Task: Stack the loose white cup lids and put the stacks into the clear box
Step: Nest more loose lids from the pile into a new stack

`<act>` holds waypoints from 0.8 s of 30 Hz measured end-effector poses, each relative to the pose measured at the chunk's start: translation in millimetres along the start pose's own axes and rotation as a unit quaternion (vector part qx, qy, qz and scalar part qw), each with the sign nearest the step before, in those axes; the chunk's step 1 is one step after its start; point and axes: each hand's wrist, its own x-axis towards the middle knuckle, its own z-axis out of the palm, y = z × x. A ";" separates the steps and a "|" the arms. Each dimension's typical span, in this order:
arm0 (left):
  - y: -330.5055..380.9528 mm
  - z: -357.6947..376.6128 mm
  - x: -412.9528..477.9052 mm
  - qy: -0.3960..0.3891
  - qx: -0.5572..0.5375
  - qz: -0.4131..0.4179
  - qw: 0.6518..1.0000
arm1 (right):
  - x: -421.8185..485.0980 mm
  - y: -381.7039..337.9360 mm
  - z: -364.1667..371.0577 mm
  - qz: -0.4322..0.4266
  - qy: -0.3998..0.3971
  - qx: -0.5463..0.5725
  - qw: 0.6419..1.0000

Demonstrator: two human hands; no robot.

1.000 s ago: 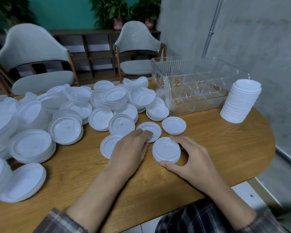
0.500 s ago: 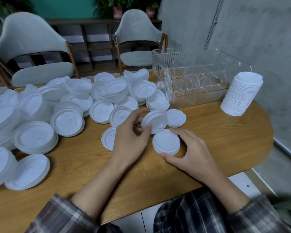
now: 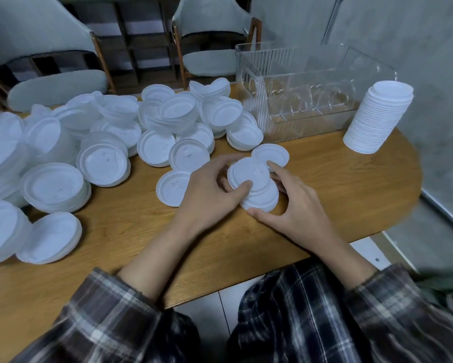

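In the head view, the left hand (image 3: 207, 189) pinches one white lid (image 3: 249, 174), thumb on top, and holds it tilted on a short stack (image 3: 264, 200) near the middle of the wooden surface (image 3: 351, 179). The right hand (image 3: 296, 205) is curled round this short stack, with its thumb at the near edge and its forefinger at the far side. From the hands, the clear box (image 3: 311, 119) stands at one o'clock. A tall stack (image 3: 377, 119) stands just beside it, at two o'clock. The loose lids (image 3: 102, 163) lie heaped from nine to twelve o'clock.
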 end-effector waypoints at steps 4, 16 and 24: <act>-1.1 -0.2 -1.8 -0.003 0.081 0.035 0.996 | 0.2 1.1 0.2 -0.018 0.006 -0.020 1.000; 1.3 3.6 -4.5 -0.068 0.092 0.053 0.992 | 0.3 0.5 1.4 -0.034 0.013 -0.026 0.999; -8.1 7.0 -2.6 -0.054 0.081 0.026 0.995 | 1.2 1.3 -0.3 -0.023 0.002 -0.024 0.999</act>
